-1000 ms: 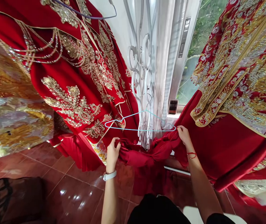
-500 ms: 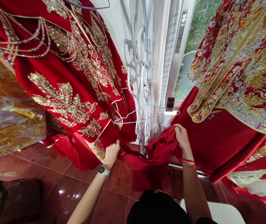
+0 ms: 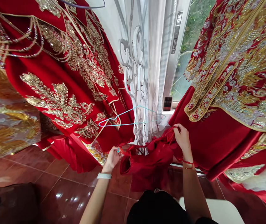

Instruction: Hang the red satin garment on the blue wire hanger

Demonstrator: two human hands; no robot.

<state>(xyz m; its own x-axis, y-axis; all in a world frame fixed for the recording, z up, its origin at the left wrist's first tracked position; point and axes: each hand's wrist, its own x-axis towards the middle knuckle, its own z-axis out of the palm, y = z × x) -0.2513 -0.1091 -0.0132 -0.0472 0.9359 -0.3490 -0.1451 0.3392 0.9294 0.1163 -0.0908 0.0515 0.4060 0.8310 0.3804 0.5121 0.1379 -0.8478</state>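
A plain red satin garment [image 3: 147, 158] hangs bunched between my two hands, low in front of a white wrought-iron grille [image 3: 135, 77]. My left hand [image 3: 112, 157], with a white wristband, pinches a thin red strap at the garment's left end. My right hand [image 3: 182, 138], with a red string bracelet, is closed on the bunched top edge at the right. Just above the cloth, a light blue wire hanger [image 3: 128, 119] hangs from the grille with nothing on it.
A red robe with gold embroidery [image 3: 65, 87] hangs at the left, another [image 3: 231, 77] at the right. A gold brocade garment [image 3: 4, 124] hangs at far left. Behind the grille are a white curtain and window. Glossy red floor tiles [image 3: 60, 189] lie below.
My left hand let go of the cloth's end, dropped low, then came back up to pinch a thin strap. The garment now sags lower. The blue hanger swung and is clear of the cloth.
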